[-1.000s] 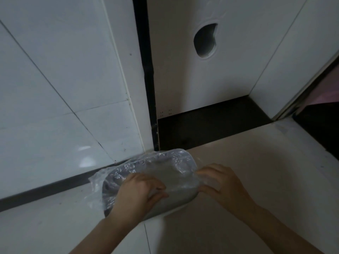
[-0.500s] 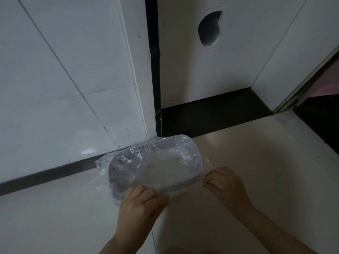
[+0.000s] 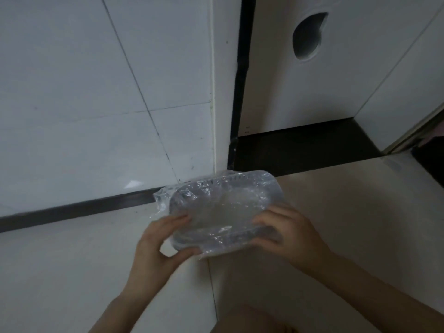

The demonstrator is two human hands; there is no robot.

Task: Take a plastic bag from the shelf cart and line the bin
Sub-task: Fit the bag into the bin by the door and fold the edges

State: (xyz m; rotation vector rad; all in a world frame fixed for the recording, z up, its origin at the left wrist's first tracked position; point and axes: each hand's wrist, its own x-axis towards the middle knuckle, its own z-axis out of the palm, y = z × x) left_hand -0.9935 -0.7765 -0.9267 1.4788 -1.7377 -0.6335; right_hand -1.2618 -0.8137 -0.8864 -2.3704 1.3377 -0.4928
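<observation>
On a pale tiled floor (image 3: 336,236) by a white wall, the left hand (image 3: 158,243) and right hand (image 3: 290,233) pinch the clear crinkled plastic bag (image 3: 216,212) over the small grey oval bin (image 3: 223,239) between them. Lining seems nearly finished; next, tuck the film under the near rim.

Floor (image 3: 336,212): pale, glossy tiles with thin grout lines, dimly lit.
Dark strip (image 3: 72,212): runs along the foot of the white tiled wall on the left.
Black threshold (image 3: 300,147): a dark band of floor under the white panel.
Bin (image 3: 223,212): small, grey, covered with a clear plastic bag (image 3: 163,200), near the wall corner; whether its base touches the floor cannot be told.
</observation>
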